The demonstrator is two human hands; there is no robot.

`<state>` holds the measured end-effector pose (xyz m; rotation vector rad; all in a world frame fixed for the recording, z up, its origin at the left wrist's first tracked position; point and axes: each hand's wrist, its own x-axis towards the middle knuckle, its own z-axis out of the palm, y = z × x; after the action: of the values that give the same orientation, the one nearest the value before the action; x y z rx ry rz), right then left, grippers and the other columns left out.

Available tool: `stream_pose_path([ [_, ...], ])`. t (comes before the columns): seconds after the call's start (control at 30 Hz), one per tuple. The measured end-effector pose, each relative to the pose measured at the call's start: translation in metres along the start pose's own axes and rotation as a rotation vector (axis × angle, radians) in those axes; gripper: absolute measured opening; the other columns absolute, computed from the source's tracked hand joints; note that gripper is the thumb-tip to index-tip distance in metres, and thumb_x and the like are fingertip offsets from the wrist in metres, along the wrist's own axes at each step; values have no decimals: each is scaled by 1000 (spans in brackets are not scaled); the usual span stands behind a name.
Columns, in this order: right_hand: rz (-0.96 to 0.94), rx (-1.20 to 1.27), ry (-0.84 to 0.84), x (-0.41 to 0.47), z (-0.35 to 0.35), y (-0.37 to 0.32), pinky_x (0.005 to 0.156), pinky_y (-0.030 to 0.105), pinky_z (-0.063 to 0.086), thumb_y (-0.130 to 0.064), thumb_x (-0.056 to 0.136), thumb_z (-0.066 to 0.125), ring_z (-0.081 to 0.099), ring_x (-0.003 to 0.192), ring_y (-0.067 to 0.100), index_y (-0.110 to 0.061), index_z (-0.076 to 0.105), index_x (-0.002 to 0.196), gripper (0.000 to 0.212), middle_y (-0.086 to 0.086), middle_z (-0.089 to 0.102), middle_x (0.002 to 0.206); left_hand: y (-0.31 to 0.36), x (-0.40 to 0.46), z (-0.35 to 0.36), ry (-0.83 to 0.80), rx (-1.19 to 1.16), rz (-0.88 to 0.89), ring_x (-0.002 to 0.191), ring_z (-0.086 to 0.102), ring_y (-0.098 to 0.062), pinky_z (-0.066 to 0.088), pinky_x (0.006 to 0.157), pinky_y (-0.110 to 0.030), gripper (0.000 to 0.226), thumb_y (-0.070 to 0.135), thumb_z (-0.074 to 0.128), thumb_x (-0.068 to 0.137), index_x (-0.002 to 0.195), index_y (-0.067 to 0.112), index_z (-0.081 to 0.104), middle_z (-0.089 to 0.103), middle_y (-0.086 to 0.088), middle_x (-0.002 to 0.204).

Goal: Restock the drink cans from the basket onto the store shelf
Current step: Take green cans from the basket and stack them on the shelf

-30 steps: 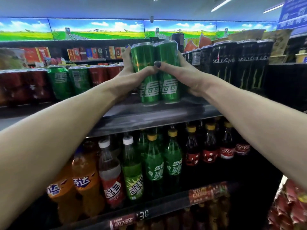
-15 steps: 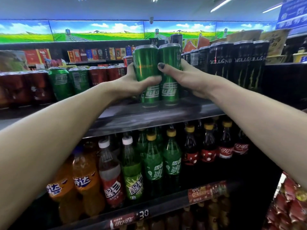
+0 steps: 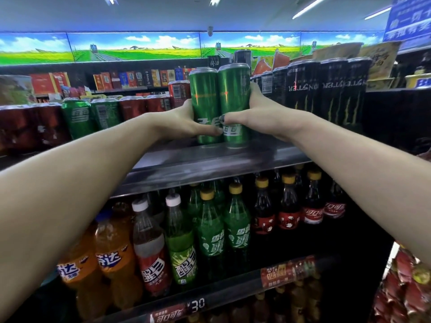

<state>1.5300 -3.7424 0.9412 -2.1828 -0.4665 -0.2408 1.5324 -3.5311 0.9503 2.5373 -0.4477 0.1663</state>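
Observation:
Two tall green drink cans stand upright side by side on the top shelf (image 3: 210, 164). My left hand (image 3: 186, 123) grips the left green can (image 3: 204, 94), thumb across its lower front. My right hand (image 3: 258, 115) grips the right green can (image 3: 234, 92), with the thumb on its front and the fingers behind it. The cans touch each other and their bases sit on the shelf surface. The basket is out of view.
Black energy drink cans (image 3: 326, 94) crowd the shelf to the right. Red cans (image 3: 144, 108) and green cans (image 3: 77, 117) line it to the left. Soda bottles (image 3: 210, 229) fill the shelf below. Snack packets (image 3: 405, 287) hang at the lower right.
Both hands slid down the two green cans, so the thumbs now meet low on their fronts. The cans stay on the shelf, slightly further back.

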Motion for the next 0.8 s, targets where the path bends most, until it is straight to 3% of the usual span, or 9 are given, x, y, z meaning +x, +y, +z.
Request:
stream_pose_path([
  [0.13,39,-106,80,-5,-7,-1,102,34,44,-45,92,71,55,126,31,-14,-9,162,111,17,50,148,-1,28,10,59,-14,-37,127,58,-15,44,117,-39,150,86,86,37,157,18,25,52,2,144],
  [0.23,56,-266,220,-11,-4,0,84,32,43,-53,96,65,58,117,34,-5,-11,161,111,23,46,152,18,30,22,68,-42,-98,128,54,-19,42,115,-36,132,67,86,68,160,8,12,50,-3,144],
  [0.3,59,-352,298,-11,-1,2,84,38,48,-58,94,63,59,116,37,-2,-11,161,114,25,45,151,25,36,30,106,-72,-147,127,52,-21,40,115,-36,117,50,79,88,161,0,2,54,-4,140],
  [0.33,64,-391,324,-12,0,3,88,41,50,-61,94,62,58,122,39,-2,-12,161,116,25,41,154,27,40,34,141,-69,-159,127,54,-23,40,116,-39,110,48,76,91,162,0,6,55,-4,140],
  [0.4,73,-448,359,-15,2,3,93,42,50,-63,95,59,54,129,40,-2,-15,161,116,23,33,159,31,44,37,192,-49,-171,131,56,-32,43,114,-46,102,49,75,91,162,3,18,55,-11,146],
  [0.5,46,-477,386,-26,3,1,99,43,47,-52,98,60,50,134,41,-3,-14,161,109,20,26,163,30,43,33,101,-105,-205,129,54,-28,43,106,-35,118,45,79,89,162,5,-5,53,-10,139],
  [0.6,11,-450,404,-32,4,1,102,44,44,-39,100,64,49,133,42,-3,-5,162,100,19,24,161,33,37,28,113,-85,-180,123,54,-25,42,100,-34,117,47,80,88,162,8,-1,53,-6,136],
  [0.7,7,-458,426,-27,5,0,94,41,47,-30,99,67,56,125,43,-4,3,162,94,21,26,154,31,42,31,129,-80,-144,126,56,-25,45,110,-36,115,42,78,91,162,4,-4,55,-8,139],
  [0.8,29,-460,423,-15,8,0,81,36,42,-19,100,66,57,124,40,-3,-2,162,94,22,30,155,26,48,32,118,-96,-146,131,57,-29,45,116,-43,121,41,80,89,161,3,-9,56,-13,143],
])
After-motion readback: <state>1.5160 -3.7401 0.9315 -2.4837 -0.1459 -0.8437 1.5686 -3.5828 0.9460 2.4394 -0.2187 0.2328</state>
